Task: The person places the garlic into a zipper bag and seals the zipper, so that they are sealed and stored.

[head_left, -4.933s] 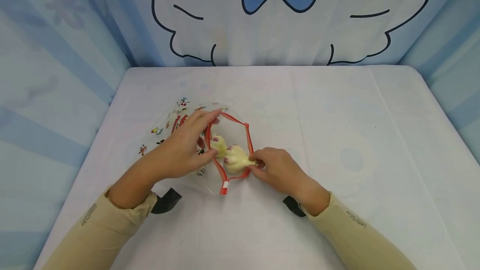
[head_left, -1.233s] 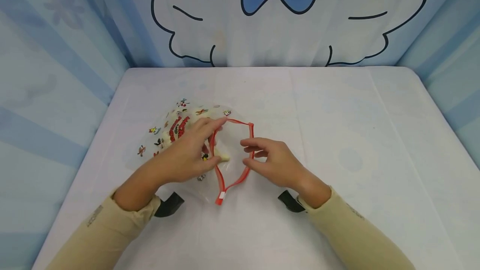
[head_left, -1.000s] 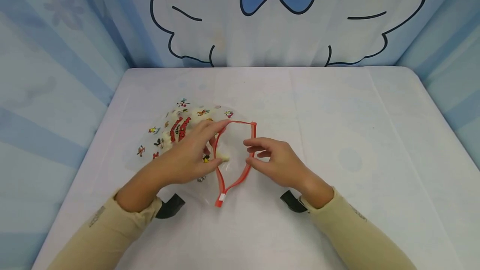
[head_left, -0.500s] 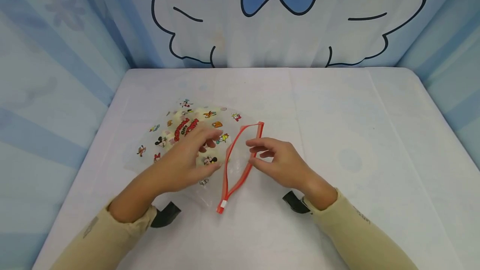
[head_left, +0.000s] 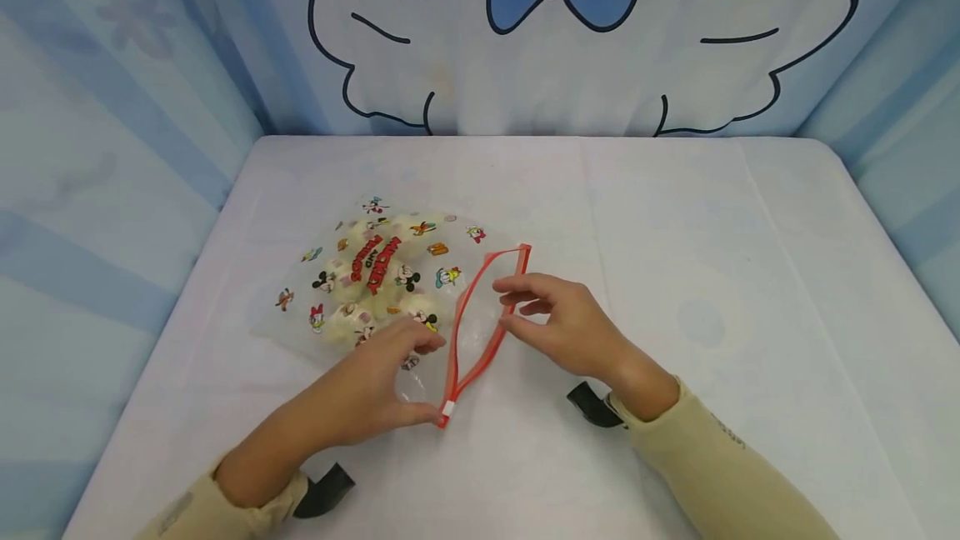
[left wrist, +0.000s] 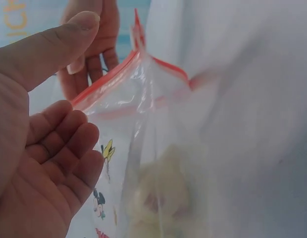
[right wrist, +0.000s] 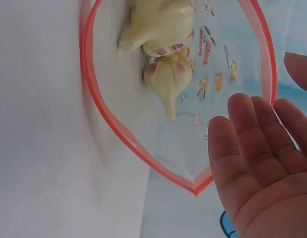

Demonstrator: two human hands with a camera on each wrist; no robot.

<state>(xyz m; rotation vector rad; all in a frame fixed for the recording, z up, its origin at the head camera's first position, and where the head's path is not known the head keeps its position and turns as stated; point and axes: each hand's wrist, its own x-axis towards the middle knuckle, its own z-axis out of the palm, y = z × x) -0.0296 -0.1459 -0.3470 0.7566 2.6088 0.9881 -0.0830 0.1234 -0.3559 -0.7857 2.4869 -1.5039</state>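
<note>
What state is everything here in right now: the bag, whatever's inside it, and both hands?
Zip bag: lying on the table, red zipper mouth open.
Garlic bulbs: inside the bag.
Left hand: thumb and fingers at the bag's near zipper end.
Right hand: relaxed, beside the zipper rim.

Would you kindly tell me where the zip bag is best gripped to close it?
Probably pinch the zip bag at the white slider on the red strip's near end, coming from the left hand side; the mouth still gapes toward the right hand.
</note>
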